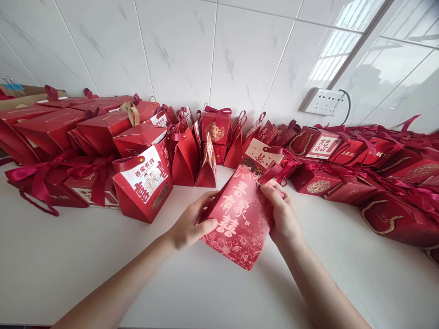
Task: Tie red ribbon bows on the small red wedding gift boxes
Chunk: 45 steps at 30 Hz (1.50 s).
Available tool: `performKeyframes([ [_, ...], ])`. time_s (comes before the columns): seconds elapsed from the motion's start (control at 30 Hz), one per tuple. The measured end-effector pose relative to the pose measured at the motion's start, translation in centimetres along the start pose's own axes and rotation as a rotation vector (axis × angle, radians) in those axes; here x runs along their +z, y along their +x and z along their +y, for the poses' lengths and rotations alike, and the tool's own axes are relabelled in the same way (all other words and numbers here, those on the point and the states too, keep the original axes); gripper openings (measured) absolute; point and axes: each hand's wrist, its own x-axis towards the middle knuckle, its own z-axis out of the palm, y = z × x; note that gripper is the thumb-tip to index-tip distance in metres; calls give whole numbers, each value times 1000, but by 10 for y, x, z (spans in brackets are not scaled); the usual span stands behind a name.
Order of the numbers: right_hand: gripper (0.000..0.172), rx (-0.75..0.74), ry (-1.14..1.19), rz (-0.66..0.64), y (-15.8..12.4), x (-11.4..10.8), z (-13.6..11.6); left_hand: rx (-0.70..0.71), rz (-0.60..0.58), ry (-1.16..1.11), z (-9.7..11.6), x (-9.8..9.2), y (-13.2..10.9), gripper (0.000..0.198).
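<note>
A flat red paper gift bag (240,219) with pale Chinese characters and a flower pattern is held tilted above the white counter (68,265). My left hand (190,226) grips its left edge, thumb on the front. On the right edge, my right hand (279,212) is closed around the bag near its dark red ribbon handle (269,173). Both hands are shut on the bag.
Several red gift boxes and bags line the tiled wall, among them a box with a cartoon couple (146,183) at left and ribboned boxes (318,180) at right. A wall socket (324,101) sits above them.
</note>
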Motion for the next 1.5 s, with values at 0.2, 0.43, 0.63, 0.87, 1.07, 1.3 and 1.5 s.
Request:
performKeyframes([
  [0.2, 24, -2, -15, 6, 0, 2, 0, -2, 4, 4, 1, 0, 1, 55],
  [0.43, 25, 1, -17, 15, -1, 1, -1, 1, 1, 13, 2, 1, 0, 55],
  [0.63, 25, 8, -15, 6, -1, 2, 0, -4, 3, 10, 2, 1, 0, 55],
  [0.87, 25, 5, -23, 7, -1, 1, 0, 0, 0, 4, 2, 1, 0, 55],
  [1.07, 23, 20, 10, 41, -1, 2, 3, -7, 19, 14, 2, 1, 1, 54],
  [1.3, 26, -15, 1, 18, 0, 1, 2, -4, 4, 21, 1, 1, 0, 57],
  [1.5, 28, 12, 5, 53, 0, 2, 0, -16, -17, 27, 1, -1, 0, 56],
])
